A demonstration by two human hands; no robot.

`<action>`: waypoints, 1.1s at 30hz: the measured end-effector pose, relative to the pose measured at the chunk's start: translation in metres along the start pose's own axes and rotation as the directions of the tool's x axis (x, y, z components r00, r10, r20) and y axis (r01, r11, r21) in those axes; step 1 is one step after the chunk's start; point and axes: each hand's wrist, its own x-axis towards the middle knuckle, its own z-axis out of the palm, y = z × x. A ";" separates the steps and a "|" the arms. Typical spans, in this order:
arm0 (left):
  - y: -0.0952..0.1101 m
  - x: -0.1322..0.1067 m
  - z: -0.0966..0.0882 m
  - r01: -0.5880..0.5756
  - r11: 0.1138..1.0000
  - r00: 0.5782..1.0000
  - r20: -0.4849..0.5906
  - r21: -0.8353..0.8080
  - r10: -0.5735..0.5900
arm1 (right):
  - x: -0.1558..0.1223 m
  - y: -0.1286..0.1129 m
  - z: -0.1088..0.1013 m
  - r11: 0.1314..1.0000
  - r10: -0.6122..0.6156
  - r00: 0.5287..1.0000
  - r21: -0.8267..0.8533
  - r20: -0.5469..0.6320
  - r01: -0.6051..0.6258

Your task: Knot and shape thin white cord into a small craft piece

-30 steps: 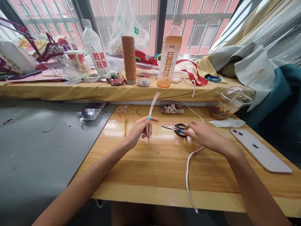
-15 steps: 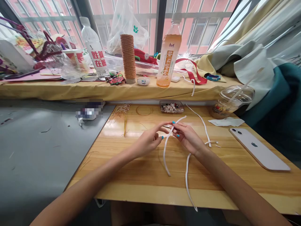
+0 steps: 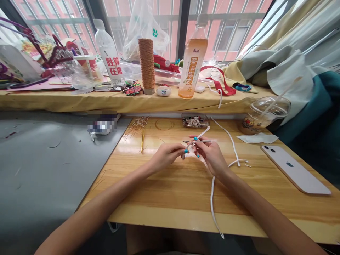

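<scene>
Both hands meet over the middle of the wooden table (image 3: 170,198). My left hand (image 3: 166,157) is closed in a pinch on a short white cord piece (image 3: 199,136), whose ends stick up past the fingers. My right hand (image 3: 211,154) is closed on the same piece from the other side. A longer white cord (image 3: 212,202) trails from under my right hand over the table's front edge. The scissors are hidden behind my hands, only a blade tip shows.
A clear tray of beads (image 3: 195,120) sits at the table's back edge, gold wires (image 3: 138,129) to its left. A white phone (image 3: 294,169) lies face down at right, near a lidded plastic cup (image 3: 261,115). The yellow sill holds an orange drink bottle (image 3: 192,58), a thread spool (image 3: 147,65) and a water bottle (image 3: 108,53).
My right hand left the scissors and joined the left hand at the cord piece. The cord's hanging tail has since been drawn up between the fingers.
</scene>
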 end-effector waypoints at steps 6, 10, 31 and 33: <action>0.000 0.001 0.006 0.096 0.991 0.994 -0.044 -0.090 -0.100 | 0.000 0.003 0.002 0.994 -0.091 0.992 -0.053 0.086 0.096; 0.005 -0.001 0.010 0.130 0.985 0.988 -0.064 -0.118 -0.138 | -0.001 0.003 0.002 0.989 -0.118 0.985 -0.069 0.123 0.128; 0.011 -0.001 -0.001 -0.041 0.996 0.967 -0.249 0.077 0.059 | -0.008 0.000 0.003 0.841 0.026 0.888 -0.490 0.459 0.229; 0.009 0.000 -0.001 -0.023 1.000 0.971 -0.240 0.003 0.023 | -0.008 0.002 0.002 0.805 0.016 0.879 -0.528 0.476 0.271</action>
